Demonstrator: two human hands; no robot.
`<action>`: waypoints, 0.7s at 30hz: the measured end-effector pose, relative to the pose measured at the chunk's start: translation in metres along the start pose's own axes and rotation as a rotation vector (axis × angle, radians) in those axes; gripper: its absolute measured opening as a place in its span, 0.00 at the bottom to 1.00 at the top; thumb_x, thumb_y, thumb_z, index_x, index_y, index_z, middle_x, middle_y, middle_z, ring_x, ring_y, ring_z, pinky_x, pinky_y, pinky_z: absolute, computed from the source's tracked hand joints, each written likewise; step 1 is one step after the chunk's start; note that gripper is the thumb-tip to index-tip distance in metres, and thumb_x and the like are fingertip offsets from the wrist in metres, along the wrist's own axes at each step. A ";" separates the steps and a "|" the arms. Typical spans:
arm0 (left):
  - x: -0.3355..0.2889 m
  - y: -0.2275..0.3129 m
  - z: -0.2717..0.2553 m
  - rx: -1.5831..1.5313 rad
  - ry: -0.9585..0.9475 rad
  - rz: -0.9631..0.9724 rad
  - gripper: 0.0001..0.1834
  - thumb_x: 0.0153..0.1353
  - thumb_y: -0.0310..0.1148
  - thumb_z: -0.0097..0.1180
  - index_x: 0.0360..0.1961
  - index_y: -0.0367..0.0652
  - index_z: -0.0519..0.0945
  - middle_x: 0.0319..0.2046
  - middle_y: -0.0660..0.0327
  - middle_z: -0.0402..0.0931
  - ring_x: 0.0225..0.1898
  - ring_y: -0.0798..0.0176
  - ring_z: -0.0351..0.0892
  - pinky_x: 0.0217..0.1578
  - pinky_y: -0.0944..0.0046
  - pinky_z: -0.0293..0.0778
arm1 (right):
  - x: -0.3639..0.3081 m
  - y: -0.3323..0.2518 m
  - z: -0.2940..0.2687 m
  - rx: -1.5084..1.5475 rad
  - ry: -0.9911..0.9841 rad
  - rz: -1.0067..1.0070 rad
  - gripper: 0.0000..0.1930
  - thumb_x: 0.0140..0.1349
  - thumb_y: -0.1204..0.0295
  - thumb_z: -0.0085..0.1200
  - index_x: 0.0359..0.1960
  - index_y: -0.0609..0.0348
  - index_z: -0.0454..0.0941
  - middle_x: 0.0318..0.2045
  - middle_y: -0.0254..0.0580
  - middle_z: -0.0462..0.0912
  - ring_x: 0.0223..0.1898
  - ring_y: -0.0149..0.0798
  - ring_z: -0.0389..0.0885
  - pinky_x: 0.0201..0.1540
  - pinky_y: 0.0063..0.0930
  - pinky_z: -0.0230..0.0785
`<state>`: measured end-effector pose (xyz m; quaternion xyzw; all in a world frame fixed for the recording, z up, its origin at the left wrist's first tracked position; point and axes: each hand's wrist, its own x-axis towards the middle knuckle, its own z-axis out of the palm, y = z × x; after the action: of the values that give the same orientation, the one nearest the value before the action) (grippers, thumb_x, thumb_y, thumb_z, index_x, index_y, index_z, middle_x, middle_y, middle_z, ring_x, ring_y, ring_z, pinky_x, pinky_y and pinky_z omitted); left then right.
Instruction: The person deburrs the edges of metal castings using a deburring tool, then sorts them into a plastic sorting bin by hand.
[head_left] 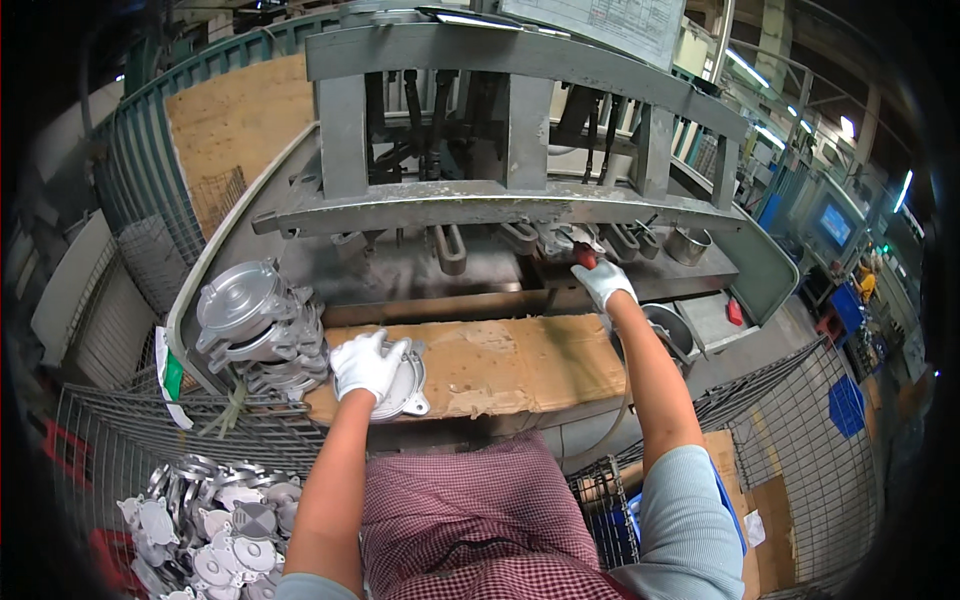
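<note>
My left hand, in a white glove, lies over a round grey metal casting at the left end of the cardboard. Its fingers curl at the casting's far edge, and part of the casting is hidden beneath the glove. My right hand, also gloved, reaches forward to the machine and is closed round a red-handled tool. The tool's working end is too small to make out. Just beyond it, another metal casting sits on the machine bed under the clamps.
Stacked castings stand left of the cardboard sheet. A wire bin of loose castings is at lower left. The machine's steel frame spans the far side. A metal cup and a round pot stand at right.
</note>
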<state>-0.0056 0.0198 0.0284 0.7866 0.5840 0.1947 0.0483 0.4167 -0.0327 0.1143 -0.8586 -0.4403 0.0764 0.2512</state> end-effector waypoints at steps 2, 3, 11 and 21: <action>-0.001 0.000 0.000 0.017 0.002 0.002 0.33 0.62 0.64 0.50 0.53 0.50 0.84 0.48 0.55 0.83 0.52 0.51 0.80 0.57 0.51 0.65 | 0.013 -0.010 0.008 -0.025 0.027 -0.082 0.29 0.60 0.46 0.56 0.47 0.63 0.83 0.44 0.63 0.85 0.51 0.60 0.83 0.51 0.46 0.72; -0.001 0.001 -0.001 0.022 0.008 0.008 0.33 0.62 0.64 0.50 0.53 0.50 0.85 0.48 0.55 0.84 0.51 0.51 0.80 0.56 0.51 0.65 | 0.020 -0.014 0.013 -0.010 0.061 -0.135 0.30 0.60 0.45 0.56 0.48 0.62 0.83 0.45 0.63 0.84 0.51 0.60 0.83 0.52 0.46 0.72; -0.002 -0.001 0.001 -0.006 0.042 0.024 0.32 0.62 0.63 0.52 0.51 0.49 0.86 0.46 0.54 0.84 0.49 0.49 0.82 0.55 0.49 0.67 | 0.062 -0.005 0.029 -0.182 0.101 0.079 0.31 0.64 0.41 0.50 0.54 0.54 0.82 0.55 0.57 0.81 0.59 0.57 0.78 0.59 0.46 0.72; -0.001 0.000 -0.001 0.009 -0.014 -0.005 0.32 0.62 0.63 0.51 0.52 0.49 0.85 0.48 0.54 0.83 0.52 0.49 0.80 0.56 0.49 0.66 | 0.002 0.043 -0.050 -0.147 0.142 0.201 0.30 0.63 0.46 0.50 0.53 0.60 0.82 0.52 0.61 0.82 0.56 0.60 0.80 0.59 0.46 0.71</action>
<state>-0.0058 0.0189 0.0298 0.7868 0.5864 0.1864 0.0496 0.4664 -0.0702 0.1366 -0.9177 -0.3377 0.0079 0.2092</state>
